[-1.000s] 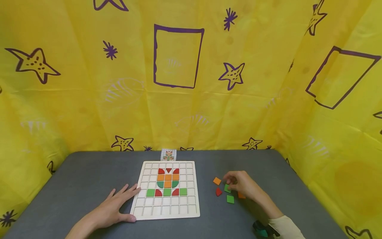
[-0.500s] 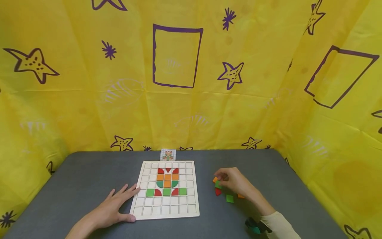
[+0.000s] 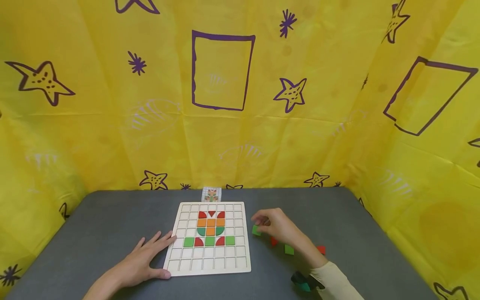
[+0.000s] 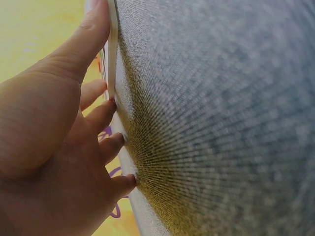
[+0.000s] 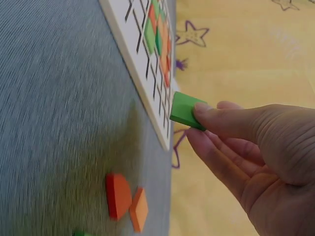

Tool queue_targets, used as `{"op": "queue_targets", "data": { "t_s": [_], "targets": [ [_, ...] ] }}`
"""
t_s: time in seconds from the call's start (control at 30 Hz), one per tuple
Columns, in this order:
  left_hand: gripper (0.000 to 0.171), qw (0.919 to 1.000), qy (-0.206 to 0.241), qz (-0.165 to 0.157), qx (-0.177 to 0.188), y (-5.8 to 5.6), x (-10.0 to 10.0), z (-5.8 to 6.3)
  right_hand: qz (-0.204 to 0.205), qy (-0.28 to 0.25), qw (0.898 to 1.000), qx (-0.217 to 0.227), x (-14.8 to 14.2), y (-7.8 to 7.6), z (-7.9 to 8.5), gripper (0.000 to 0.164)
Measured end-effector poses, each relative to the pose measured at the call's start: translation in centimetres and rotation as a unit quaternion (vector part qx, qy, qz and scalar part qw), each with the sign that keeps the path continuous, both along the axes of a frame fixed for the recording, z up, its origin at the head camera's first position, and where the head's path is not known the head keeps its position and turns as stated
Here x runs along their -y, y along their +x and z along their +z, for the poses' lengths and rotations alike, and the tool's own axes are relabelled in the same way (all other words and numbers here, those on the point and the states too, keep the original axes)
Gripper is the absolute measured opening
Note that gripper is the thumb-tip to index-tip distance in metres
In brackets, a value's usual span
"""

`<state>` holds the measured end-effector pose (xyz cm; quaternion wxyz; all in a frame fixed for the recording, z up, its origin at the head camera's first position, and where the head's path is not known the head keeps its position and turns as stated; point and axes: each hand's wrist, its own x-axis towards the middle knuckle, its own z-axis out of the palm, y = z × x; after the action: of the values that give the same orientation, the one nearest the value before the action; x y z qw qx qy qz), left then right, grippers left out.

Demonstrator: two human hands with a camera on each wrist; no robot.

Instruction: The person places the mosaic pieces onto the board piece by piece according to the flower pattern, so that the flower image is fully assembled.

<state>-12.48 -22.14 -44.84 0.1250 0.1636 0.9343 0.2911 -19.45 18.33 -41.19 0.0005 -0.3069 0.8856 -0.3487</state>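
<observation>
A pale grid board (image 3: 225, 264) lies on the dark table, with red, orange and green tiles set in its cells. My left hand (image 3: 140, 260) rests at the board's left side, its thumb on the near corner and fingers stretched out along the edge. Just off the right edge, my right hand (image 3: 276, 225) pinches a green square tile (image 5: 184, 109) between thumb and fingertips, above the table. Beneath that hand lie a red rounded tile (image 5: 118, 196) and an orange tile (image 5: 139, 210); the orange one is hidden in the head view.
Another green square tile (image 3: 289, 249) and a red tile (image 3: 321, 250) lie by the right forearm. Behind the board stands a small pattern card (image 3: 211, 194). Yellow cloth (image 3: 225, 137) with purple drawings hangs around the table (image 3: 123, 216).
My right hand has lifted the green tile from the loose tiles and carried it left toward the board. A red tile now shows right of the forearm. The left hand stays put.
</observation>
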Motion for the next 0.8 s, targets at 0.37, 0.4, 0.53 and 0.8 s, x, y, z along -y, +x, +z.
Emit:
{"op": "queue_targets", "data": {
  "t_s": [0.37,0.4,0.53,0.8],
  "targets": [
    [0.100,0.9998,-0.010,0.006,0.016,-0.3,-0.1,0.2,0.032,-0.030,0.999,0.030,3.6,0.3,-1.4,0.018],
    [0.100,0.9998,-0.010,0.004,0.014,-0.3,-0.1,0.2,0.033,-0.034,0.998,0.031,3.9,0.3,-1.5,0.017],
    [0.100,0.9999,-0.009,-0.003,0.008,-0.3,-0.2,0.2,0.042,-0.042,0.997,0.039,4.8,0.5,-1.8,0.017],
    [0.100,0.9999,-0.012,0.000,0.009,-0.3,-0.1,0.2,0.066,-0.052,0.994,0.067,7.0,0.8,-1.7,0.017]
  ]
}}
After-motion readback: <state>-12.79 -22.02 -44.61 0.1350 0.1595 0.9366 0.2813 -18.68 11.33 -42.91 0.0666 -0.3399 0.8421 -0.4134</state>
